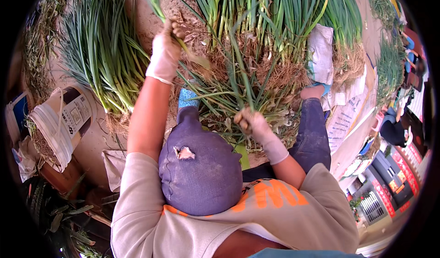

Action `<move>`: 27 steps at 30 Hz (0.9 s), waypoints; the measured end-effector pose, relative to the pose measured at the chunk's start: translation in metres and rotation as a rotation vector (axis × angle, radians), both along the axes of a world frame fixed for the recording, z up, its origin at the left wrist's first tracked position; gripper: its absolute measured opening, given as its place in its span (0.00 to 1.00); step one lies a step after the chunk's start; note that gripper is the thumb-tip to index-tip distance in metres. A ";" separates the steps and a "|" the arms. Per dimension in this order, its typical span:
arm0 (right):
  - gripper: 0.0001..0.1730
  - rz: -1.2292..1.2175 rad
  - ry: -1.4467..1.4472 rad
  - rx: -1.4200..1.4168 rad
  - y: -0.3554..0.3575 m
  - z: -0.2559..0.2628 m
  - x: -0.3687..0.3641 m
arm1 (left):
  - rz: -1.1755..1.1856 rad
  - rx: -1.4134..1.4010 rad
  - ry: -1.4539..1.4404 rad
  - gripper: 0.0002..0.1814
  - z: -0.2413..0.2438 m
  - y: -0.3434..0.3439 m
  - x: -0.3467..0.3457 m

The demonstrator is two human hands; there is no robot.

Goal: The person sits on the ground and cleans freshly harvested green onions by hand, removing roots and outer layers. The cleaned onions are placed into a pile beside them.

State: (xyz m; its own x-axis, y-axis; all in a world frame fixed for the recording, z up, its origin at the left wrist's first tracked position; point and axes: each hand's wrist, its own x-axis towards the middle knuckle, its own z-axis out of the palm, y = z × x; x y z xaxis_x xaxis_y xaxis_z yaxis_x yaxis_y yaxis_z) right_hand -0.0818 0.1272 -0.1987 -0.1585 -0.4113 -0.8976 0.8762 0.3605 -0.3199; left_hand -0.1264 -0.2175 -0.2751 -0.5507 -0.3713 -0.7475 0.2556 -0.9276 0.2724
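My left hand (167, 48), in a thin soiled glove, is raised at the upper left and closed on a green onion stalk (182, 45), whose root end points down to the right and looks blurred. In front of my torso, my right hand (252, 122), gloved too, has its fingers curled round long green onion leaves (245, 76) that reach upward. Beneath lies a heap of loose leaves and trimmings (220, 101). Beyond it stand dense green onions with brown roots (285, 65). Another bundle of green onions (103, 58) lies to the left.
A white plastic bucket (63, 120) lies tilted at the left, with root scraps beside it. My bent knee (201, 168) is close below my hands. A white woven sack (321, 55) stands by my right foot. Farther right, a person (393, 129) is bent over.
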 end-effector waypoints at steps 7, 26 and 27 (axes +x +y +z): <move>0.32 0.619 1.551 0.124 -0.043 -0.018 -0.036 | -0.166 -0.008 0.179 0.15 0.022 0.027 -0.007; 0.19 0.812 1.058 -0.389 -0.144 -0.012 -0.087 | -0.257 0.139 0.092 0.18 0.016 0.032 0.008; 0.19 0.816 1.152 -0.396 -0.140 -0.007 -0.087 | -0.259 0.164 0.077 0.18 0.019 0.035 0.006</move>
